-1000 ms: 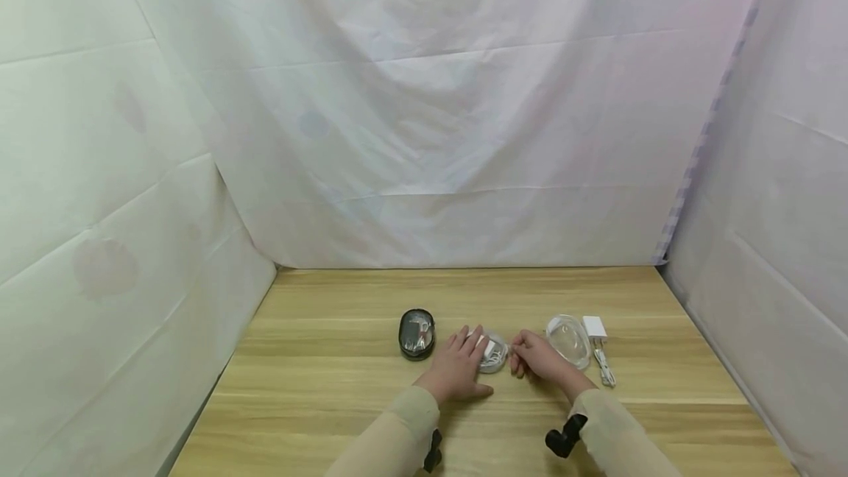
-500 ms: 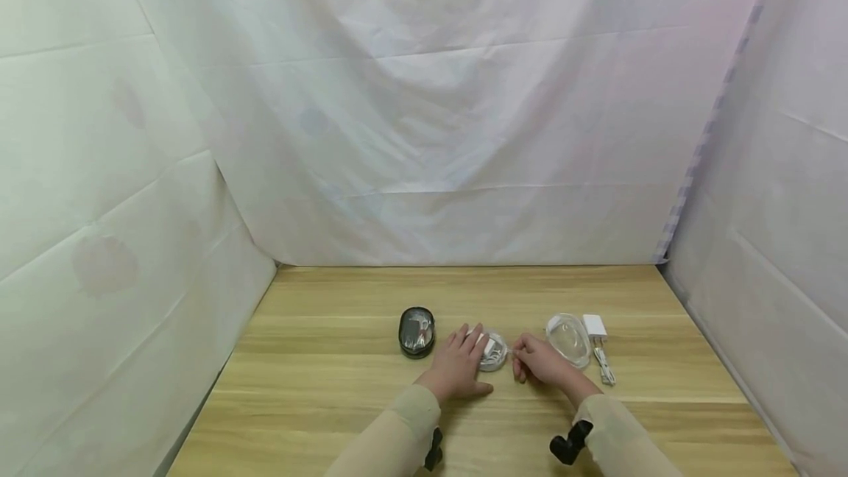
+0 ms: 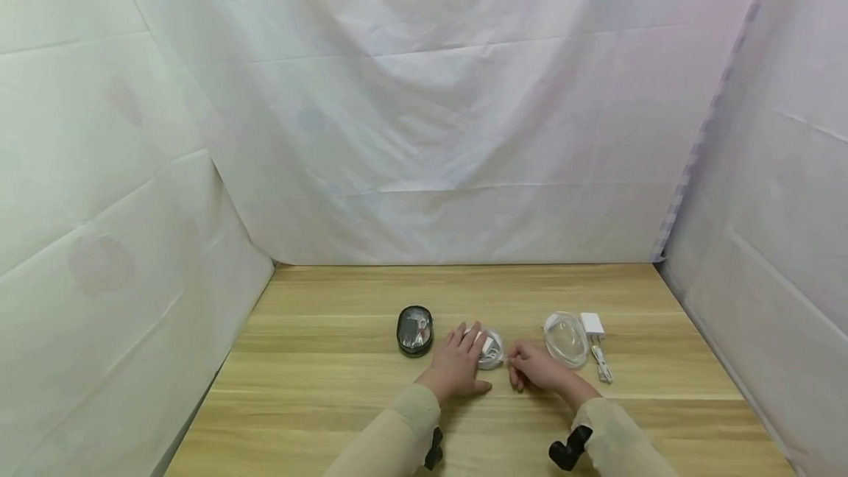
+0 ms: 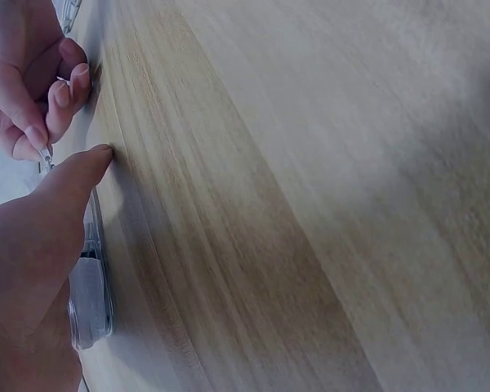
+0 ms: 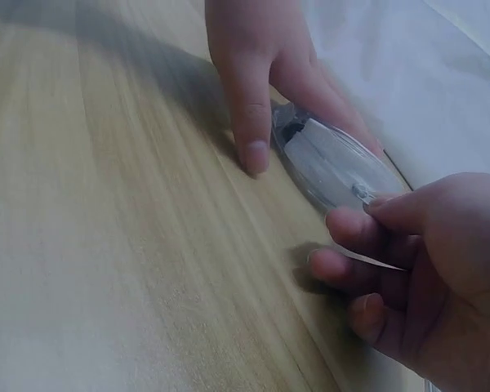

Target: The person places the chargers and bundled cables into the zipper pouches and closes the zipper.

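Observation:
A small clear zip pouch lies on the wooden table, with a white charger and a coiled white cable visible inside. My left hand rests spread over its left side, fingers straight, holding it down and hiding part of it. The right hand is at the pouch's right end. In the right wrist view, its thumb and forefinger pinch the small zipper pull of the pouch, other fingers loosely curled. The left wrist view shows the same pinch beside my left thumb.
A black-rimmed clear-topped case with dark contents stands to the left. On the right lie another clear pouch, a white charger block and a bundled white cable. White cloth walls enclose the table.
My right hand has shifted slightly, a little nearer to me, while pinching at the pouch's end. The left hand stays in place on the pouch.

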The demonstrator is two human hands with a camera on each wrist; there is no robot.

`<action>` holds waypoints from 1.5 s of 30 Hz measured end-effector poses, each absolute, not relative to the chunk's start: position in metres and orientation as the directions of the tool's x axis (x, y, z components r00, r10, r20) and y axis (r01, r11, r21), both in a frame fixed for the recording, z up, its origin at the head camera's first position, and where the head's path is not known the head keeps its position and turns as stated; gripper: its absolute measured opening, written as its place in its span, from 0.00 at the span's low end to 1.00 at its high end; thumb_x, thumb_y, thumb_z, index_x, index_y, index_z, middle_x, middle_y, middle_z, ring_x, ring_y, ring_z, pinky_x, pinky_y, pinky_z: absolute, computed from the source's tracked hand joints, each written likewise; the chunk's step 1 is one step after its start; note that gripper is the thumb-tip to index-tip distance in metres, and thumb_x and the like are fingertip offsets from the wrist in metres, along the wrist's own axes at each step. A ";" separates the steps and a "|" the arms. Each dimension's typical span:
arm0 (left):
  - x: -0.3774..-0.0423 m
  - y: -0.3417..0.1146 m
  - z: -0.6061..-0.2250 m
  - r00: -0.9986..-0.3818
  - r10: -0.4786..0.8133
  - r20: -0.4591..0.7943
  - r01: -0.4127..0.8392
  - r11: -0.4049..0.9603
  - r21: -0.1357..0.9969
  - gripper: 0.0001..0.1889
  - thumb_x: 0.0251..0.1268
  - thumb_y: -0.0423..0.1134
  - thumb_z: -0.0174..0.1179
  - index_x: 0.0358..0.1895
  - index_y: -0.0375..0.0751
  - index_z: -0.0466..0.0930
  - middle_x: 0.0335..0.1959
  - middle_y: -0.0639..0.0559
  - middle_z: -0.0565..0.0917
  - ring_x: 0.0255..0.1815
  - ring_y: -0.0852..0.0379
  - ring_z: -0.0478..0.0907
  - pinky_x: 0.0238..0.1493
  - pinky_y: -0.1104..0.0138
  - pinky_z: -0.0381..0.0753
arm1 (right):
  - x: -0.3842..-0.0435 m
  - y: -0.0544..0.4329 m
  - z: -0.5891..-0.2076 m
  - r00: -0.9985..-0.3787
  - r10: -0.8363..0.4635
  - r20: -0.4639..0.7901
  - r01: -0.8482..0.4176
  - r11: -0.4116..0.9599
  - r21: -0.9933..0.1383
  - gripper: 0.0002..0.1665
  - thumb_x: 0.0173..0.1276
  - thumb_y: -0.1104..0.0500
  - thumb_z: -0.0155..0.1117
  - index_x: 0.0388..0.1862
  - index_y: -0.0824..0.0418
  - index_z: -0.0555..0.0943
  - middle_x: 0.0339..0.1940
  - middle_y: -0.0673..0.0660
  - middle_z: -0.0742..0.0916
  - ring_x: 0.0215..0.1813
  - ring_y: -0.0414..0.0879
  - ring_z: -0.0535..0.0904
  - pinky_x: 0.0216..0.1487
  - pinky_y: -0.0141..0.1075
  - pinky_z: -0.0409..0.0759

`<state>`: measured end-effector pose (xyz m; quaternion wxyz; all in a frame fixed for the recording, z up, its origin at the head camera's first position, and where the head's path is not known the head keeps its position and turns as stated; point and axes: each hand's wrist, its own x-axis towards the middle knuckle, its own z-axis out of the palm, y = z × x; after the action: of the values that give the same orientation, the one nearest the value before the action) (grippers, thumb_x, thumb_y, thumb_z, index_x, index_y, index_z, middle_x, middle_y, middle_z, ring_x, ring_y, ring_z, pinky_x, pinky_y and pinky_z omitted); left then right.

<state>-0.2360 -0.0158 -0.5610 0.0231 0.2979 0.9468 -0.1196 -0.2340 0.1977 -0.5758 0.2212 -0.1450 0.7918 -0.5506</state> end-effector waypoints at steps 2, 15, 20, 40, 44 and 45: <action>-0.236 -0.016 -0.562 -0.824 0.555 -0.119 0.567 0.797 -0.209 0.52 0.57 0.76 0.50 0.78 0.49 0.51 0.78 0.51 0.52 0.76 0.48 0.52 0.72 0.59 0.58 | -0.233 0.196 -0.575 -0.867 -0.463 -0.186 0.014 0.351 -0.936 0.09 0.78 0.66 0.41 0.40 0.70 0.70 0.22 0.58 0.82 0.23 0.46 0.77 0.19 0.30 0.68; -0.237 -0.022 -0.567 -0.845 0.524 -0.108 0.534 0.838 -0.112 0.49 0.60 0.73 0.51 0.78 0.49 0.50 0.79 0.50 0.50 0.77 0.46 0.49 0.73 0.53 0.54 | -0.237 0.190 -0.577 -0.915 -0.373 -0.156 0.020 0.343 -0.939 0.10 0.78 0.64 0.46 0.41 0.71 0.71 0.24 0.60 0.82 0.26 0.49 0.78 0.23 0.32 0.72; -0.236 -0.024 -0.567 -0.844 0.528 -0.092 0.535 0.838 -0.103 0.49 0.59 0.73 0.52 0.78 0.49 0.50 0.79 0.48 0.50 0.77 0.45 0.48 0.72 0.51 0.54 | -0.242 0.191 -0.579 -0.931 -0.332 -0.151 0.017 0.374 -0.927 0.08 0.77 0.65 0.45 0.41 0.69 0.71 0.24 0.59 0.82 0.27 0.50 0.79 0.26 0.35 0.75; -0.228 -0.015 -0.563 -0.733 0.674 -0.088 0.678 0.717 -0.162 0.50 0.60 0.76 0.44 0.79 0.49 0.48 0.80 0.52 0.45 0.78 0.50 0.43 0.74 0.59 0.52 | -0.262 0.201 -0.573 -0.960 -0.266 -0.087 -0.020 0.373 -0.927 0.06 0.76 0.69 0.44 0.40 0.71 0.69 0.24 0.62 0.81 0.26 0.51 0.78 0.28 0.38 0.79; -0.229 -0.009 -0.563 -0.722 0.684 -0.107 0.690 0.700 -0.182 0.51 0.60 0.77 0.42 0.79 0.48 0.48 0.79 0.54 0.48 0.78 0.53 0.44 0.73 0.61 0.54 | -0.263 0.199 -0.574 -0.963 -0.251 -0.099 -0.006 0.389 -0.921 0.07 0.77 0.69 0.44 0.39 0.71 0.70 0.24 0.61 0.81 0.25 0.49 0.78 0.28 0.37 0.78; -0.229 -0.008 -0.563 -0.724 0.681 -0.114 0.688 0.700 -0.190 0.51 0.59 0.78 0.42 0.79 0.48 0.48 0.79 0.54 0.48 0.78 0.53 0.44 0.72 0.62 0.55 | -0.263 0.199 -0.574 -0.963 -0.250 -0.101 -0.006 0.396 -0.918 0.07 0.77 0.69 0.44 0.39 0.71 0.70 0.23 0.61 0.81 0.25 0.49 0.77 0.28 0.36 0.78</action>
<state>-0.2287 -0.0080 -0.5632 0.0176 0.3713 0.9218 -0.1102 -0.2625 0.1986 -0.5744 0.1119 -0.0772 0.8280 -0.5440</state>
